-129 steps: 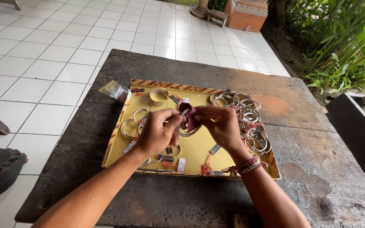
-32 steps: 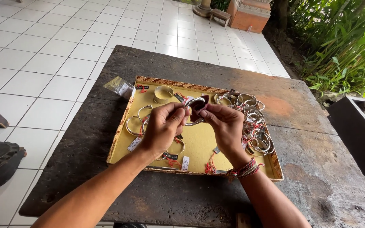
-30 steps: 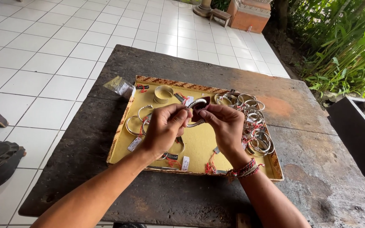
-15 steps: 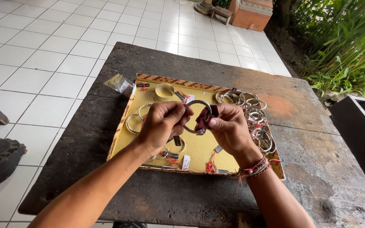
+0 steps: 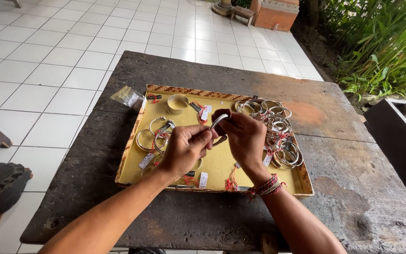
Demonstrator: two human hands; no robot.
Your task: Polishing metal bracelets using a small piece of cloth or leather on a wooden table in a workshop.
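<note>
Nearest the viewer, the left hand (image 5: 184, 148) is closed, fingertips pinching the lower end of a cuff bracelet (image 5: 219, 123). The right hand (image 5: 246, 138) is also closed on it, gripping the upper end from the 3 o'clock side. The bracelet is held clear above the yellow tray (image 5: 222, 164), near its middle, touching nothing else. Its long axis runs from 7 o'clock to 1 o'clock, the dark upper end pointing away from the person. Judgement: a steady hold calls for light, even pressure at both ends, avoiding twist on the band. On the tray, silver bangles (image 5: 156, 136) lie at 9 o'clock; a heaped pile of bangles (image 5: 278, 136) sits at 3 o'clock. The dark tabletop (image 5: 212, 70) extends beyond.
</note>
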